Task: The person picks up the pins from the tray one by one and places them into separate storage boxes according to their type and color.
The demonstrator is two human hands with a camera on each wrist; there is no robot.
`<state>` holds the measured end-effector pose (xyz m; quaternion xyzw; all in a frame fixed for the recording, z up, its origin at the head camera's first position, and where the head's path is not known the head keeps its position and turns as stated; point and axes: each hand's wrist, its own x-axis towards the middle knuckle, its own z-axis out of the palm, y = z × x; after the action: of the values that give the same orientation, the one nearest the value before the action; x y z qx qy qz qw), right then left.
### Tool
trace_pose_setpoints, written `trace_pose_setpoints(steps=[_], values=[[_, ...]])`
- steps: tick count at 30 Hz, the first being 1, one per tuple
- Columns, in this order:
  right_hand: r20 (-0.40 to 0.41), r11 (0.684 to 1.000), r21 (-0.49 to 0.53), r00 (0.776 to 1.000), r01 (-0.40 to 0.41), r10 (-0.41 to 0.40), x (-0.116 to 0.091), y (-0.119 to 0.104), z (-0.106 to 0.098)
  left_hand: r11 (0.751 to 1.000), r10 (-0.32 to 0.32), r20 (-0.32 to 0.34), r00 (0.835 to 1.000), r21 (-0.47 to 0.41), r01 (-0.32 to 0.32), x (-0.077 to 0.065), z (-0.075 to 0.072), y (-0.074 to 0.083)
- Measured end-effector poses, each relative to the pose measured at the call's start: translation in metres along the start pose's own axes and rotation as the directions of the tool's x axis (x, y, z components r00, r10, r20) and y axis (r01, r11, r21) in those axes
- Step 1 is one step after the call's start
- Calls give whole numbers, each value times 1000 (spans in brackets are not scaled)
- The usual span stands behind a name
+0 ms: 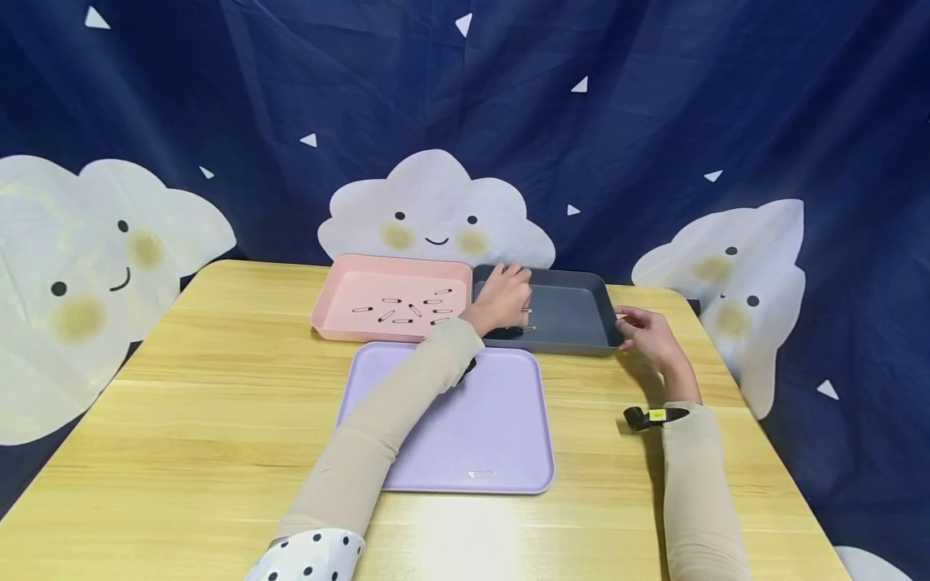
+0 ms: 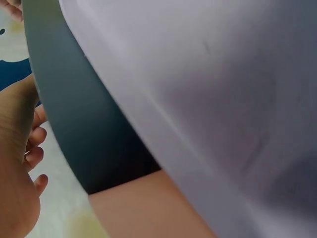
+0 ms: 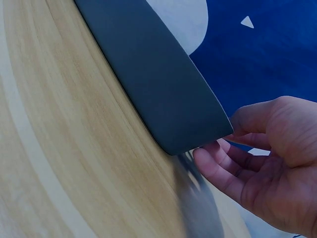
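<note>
My left hand [image 1: 503, 297] reaches over the left part of a dark grey tray [image 1: 570, 303], fingers bent downward. Gold-coloured safety pins [image 1: 529, 328] show beside it inside that tray. Its fingertips are hidden in the head view, so I cannot tell whether it pinches a pin. In the left wrist view, part of the hand [image 2: 19, 163] appears past the tray's wall. At the tray's right end, my right hand [image 1: 651, 335] holds the corner. In the right wrist view, the right hand's fingers [image 3: 218, 171] curve around the dark wall's [image 3: 163, 94] lower edge.
A pink tray [image 1: 341, 303] with several black-headed safety pins [image 1: 403, 321] adjoins the grey tray on the left. In front lies a shallow lilac tray [image 1: 501, 420] with one silver safety pin [image 1: 481, 474] near its front edge. A blue cloud-print curtain [image 1: 407, 97] hangs behind the wooden table [image 1: 203, 403].
</note>
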<state>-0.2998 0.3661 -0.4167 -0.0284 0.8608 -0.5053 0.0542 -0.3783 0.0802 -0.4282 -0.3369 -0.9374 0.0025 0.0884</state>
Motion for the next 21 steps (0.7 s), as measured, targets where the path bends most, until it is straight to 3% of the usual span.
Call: trace_pose_setpoints(steps=[10,15,21], values=[[-11,1000,8,1000,-10,10,6,12,-1,1000,6,-39,999,13,-5,-8,-13,-12],[-13,1000,-17,1000,-5,5,16,30,-3,999,22,-46,999,25,-21,-18,-24,-17],[-19,1000,-26,1000,3,-4,17,34,-2,998,55,-87,995,39,-52,-34,-37,-27]])
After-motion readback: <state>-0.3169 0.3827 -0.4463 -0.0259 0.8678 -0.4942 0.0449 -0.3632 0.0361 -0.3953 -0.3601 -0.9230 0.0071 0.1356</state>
